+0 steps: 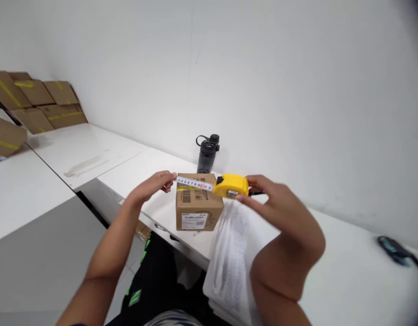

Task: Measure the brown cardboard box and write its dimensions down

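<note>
A yellow tape measure (pixel 231 186) is gripped at its right end by my right hand (pixel 275 199). Its white blade (pixel 192 183) is pulled out to the left, with numbers up to about 12 showing. My left hand (pixel 158 183) pinches the blade's free end. Below the blade, a small brown cardboard box (pixel 199 206) sits on the white table, with a white label on its front and printing on top. Whether the blade touches the box top I cannot tell.
Behind the box stands a dark water bottle (pixel 206 156). A stack of white papers (pixel 229 262) lies right of the box. Several taped cartons (pixel 35 97) are piled at the far left. A dark object (pixel 394 250) lies at the right by the wall.
</note>
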Demonstrator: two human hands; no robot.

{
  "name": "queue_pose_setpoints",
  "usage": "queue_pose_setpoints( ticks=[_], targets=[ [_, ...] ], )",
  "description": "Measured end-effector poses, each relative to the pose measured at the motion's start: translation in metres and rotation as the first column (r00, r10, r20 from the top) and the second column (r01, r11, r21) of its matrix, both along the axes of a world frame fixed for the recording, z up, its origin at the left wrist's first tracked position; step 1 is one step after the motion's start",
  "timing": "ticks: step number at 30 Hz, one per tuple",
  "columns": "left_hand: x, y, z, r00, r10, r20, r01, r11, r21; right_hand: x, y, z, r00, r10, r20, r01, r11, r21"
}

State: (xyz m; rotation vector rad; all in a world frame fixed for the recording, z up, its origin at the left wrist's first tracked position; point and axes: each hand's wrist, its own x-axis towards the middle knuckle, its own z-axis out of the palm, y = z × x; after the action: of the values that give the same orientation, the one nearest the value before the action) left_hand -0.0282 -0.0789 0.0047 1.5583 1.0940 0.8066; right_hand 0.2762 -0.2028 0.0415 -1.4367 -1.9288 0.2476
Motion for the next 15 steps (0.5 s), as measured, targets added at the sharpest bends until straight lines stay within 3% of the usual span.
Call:
queue_pose_setpoints(
  ticks=[3,6,8,11,15],
  targets=[
    [0.007,0.012,0.02,0.998,-0.011,0.054,0.007,0.998,0.065,-0.042,-0.032,0.0,0.992,-0.009,0.129,-0.036,0.94,0.339],
    [0.028,0.022,0.033,0.999,-0.034,-0.034,0.038,0.991,0.128,-0.087,-0.044,-0.007,0.934,-0.023,0.357,-0.174,0.843,0.509],
    [0.046,0.026,0.034,0.984,-0.082,-0.158,0.104,0.985,0.139,-0.11,-0.041,-0.013,0.901,-0.081,0.426,-0.201,0.793,0.575],
    [0.066,0.03,0.03,0.936,-0.107,-0.337,0.176,0.968,0.181,-0.129,-0.034,-0.023,0.901,-0.172,0.397,-0.133,0.763,0.633],
    [0.075,0.037,0.022,0.896,0.004,-0.444,0.153,0.936,0.318,-0.136,-0.028,-0.031,0.891,-0.233,0.39,-0.05,0.803,0.594]
  ],
)
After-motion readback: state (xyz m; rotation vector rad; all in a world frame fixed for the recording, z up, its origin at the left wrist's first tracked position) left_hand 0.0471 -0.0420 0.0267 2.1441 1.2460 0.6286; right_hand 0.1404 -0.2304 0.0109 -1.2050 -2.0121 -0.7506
